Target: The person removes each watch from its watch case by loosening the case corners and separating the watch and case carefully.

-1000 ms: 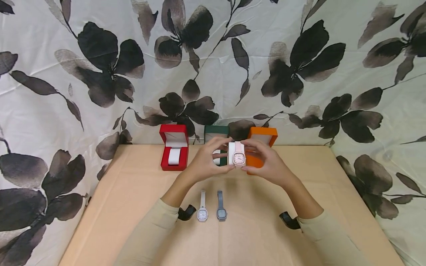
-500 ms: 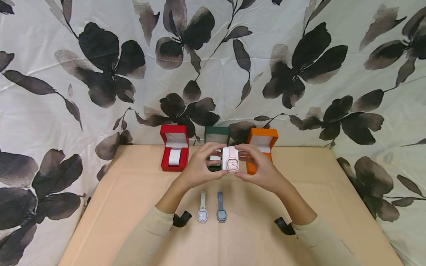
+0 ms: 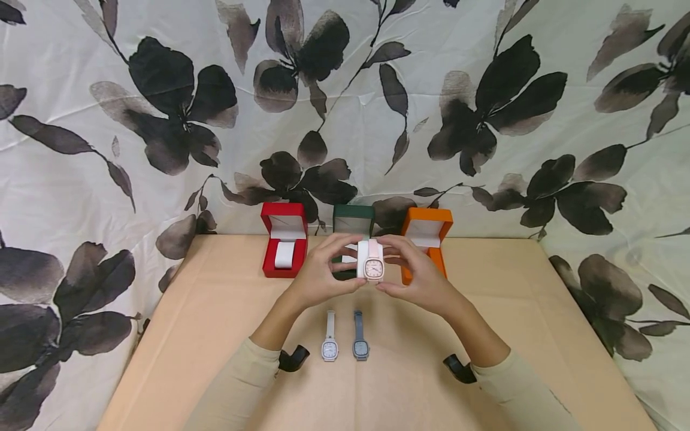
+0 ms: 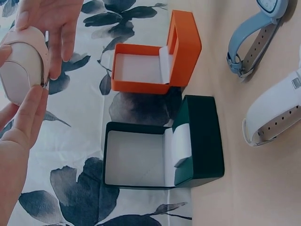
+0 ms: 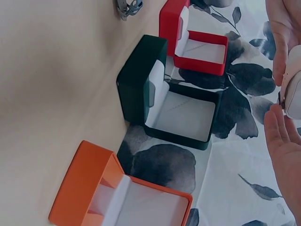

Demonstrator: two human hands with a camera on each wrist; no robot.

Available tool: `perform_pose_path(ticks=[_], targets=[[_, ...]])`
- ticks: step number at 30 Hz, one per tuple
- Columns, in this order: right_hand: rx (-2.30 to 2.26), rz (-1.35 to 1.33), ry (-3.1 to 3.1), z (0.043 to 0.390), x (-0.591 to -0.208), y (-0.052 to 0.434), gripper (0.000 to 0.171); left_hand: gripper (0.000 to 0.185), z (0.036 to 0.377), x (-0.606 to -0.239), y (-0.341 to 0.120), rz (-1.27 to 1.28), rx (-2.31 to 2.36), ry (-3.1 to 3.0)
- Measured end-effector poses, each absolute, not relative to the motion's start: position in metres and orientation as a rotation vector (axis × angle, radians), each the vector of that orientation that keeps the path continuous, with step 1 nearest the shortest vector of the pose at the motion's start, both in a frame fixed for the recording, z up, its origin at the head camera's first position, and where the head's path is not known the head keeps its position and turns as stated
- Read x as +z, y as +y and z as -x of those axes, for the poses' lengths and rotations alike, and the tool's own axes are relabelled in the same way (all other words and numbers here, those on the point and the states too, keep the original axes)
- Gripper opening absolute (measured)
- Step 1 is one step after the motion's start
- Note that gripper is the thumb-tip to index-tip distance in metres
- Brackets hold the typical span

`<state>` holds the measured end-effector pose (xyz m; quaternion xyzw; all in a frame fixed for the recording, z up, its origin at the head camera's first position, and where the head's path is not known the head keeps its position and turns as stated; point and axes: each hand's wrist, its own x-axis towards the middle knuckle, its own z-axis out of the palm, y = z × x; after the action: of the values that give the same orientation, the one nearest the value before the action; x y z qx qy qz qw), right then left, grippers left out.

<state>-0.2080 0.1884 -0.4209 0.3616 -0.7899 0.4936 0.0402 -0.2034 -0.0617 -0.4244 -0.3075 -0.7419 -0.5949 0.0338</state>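
Both hands pinch the pink watch on its white cushion (image 3: pixel 371 263) in mid-air: left hand (image 3: pixel 322 276) on one side, right hand (image 3: pixel 417 276) on the other. Behind the grip: green box (image 3: pixel 351 224), orange box (image 3: pixel 426 236) and red box (image 3: pixel 283 239), all open. Below it: white watch (image 3: pixel 329 342) and blue watch (image 3: pixel 360 340). Judgement: light, cushion soft, strap floppy, face scratch-prone; best held by the cushion's sides.

Even, bright, diffuse light throughout, with only soft shadows under the forearms. The head view bows at its edges; the wrist views look cooler, with near fingers slightly soft.
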Motion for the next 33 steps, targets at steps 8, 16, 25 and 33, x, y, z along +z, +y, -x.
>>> perform_pose_path(ticks=[8,16,25,33], targets=[[1.486,-1.118,-2.443,0.206,-0.418,0.183,0.09,0.069,0.2,-0.424,-0.062,0.949,-1.832,-2.265],[1.425,-1.11,-2.481,0.203,-0.414,0.176,0.095,0.069,0.197,-0.423,-0.063,0.957,-1.803,-2.252],[1.452,-1.128,-2.489,0.203,-0.413,0.17,0.096,0.067,0.196,-0.424,-0.064,0.97,-1.813,-2.226],[1.405,-1.12,-2.519,0.201,-0.414,0.168,0.095,0.067,0.194,-0.423,-0.067,0.973,-1.83,-2.232]])
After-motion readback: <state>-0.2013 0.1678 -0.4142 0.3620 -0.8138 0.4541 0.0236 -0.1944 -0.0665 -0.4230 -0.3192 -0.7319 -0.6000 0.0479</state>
